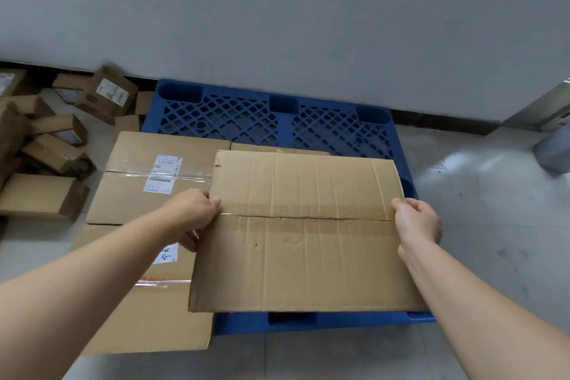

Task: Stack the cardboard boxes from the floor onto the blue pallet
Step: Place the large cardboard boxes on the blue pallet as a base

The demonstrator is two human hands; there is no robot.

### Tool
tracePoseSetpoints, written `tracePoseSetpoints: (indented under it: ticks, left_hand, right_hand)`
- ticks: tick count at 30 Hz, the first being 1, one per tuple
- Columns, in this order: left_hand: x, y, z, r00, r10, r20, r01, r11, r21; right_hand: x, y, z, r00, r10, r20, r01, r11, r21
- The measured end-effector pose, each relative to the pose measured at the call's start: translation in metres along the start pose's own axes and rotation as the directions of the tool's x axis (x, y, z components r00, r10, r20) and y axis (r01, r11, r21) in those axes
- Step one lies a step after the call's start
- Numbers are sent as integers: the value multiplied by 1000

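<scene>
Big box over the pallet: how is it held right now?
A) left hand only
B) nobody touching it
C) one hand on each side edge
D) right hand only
C: the left hand and the right hand grip opposite side edges of the big box.

The far half of the blue pallet (283, 123) lies bare, its lattice open right up to the wall (308, 9), which closes it off behind. The big cardboard box (305, 231) covers the near right part. A labelled box (135, 194) and a taped box (154, 318) block the left side. Small boxes (52, 145) clutter the floor (481, 225) further left, while to the right the floor is open.
</scene>
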State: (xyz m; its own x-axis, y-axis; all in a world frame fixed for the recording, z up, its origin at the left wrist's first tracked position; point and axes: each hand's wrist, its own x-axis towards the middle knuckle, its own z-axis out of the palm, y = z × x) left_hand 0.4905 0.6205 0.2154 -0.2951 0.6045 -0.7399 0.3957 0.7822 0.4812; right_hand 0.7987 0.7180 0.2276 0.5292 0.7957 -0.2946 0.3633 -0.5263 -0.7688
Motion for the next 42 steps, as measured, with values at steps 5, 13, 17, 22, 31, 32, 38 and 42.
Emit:
tracePoseSetpoints:
  ticks: [5, 13, 17, 22, 31, 32, 38, 42]
  left_hand:
    - [13, -3, 43, 996, -64, 69, 65, 998, -2]
    - [18, -10, 65, 964, -121, 237, 108, 992, 66]
    - [19, -8, 61, 949, -154, 277, 140, 988, 71]
    - [20, -5, 56, 941, -181, 285, 155, 982, 110]
    - [19, -11, 59, 915, -227, 334, 173, 968, 182]
    - [19, -12, 61, 913, -231, 335, 176, 966, 188]
    - [41, -27, 78, 937, -244, 251, 195, 959, 207]
    - [60, -46, 93, 956, -252, 150, 217, 952, 215]
  right_hand:
    - [31, 42, -5, 998, 58, 1, -58, 998, -24]
    - [47, 83, -1, 990, 101, -97, -101, 995, 6]
    - [47, 75, 1, 988, 111, -106, -110, 994, 21]
    - [49, 72, 0, 987, 113, -112, -114, 994, -4]
    - [45, 86, -3, 985, 142, -96, -145, 989, -23]
    - [45, 89, -3, 984, 151, -94, -154, 987, -34]
    - [50, 115, 10, 978, 210, 15, -209, 976, -70]
    - [58, 132, 32, 947, 260, 186, -235, 961, -146]
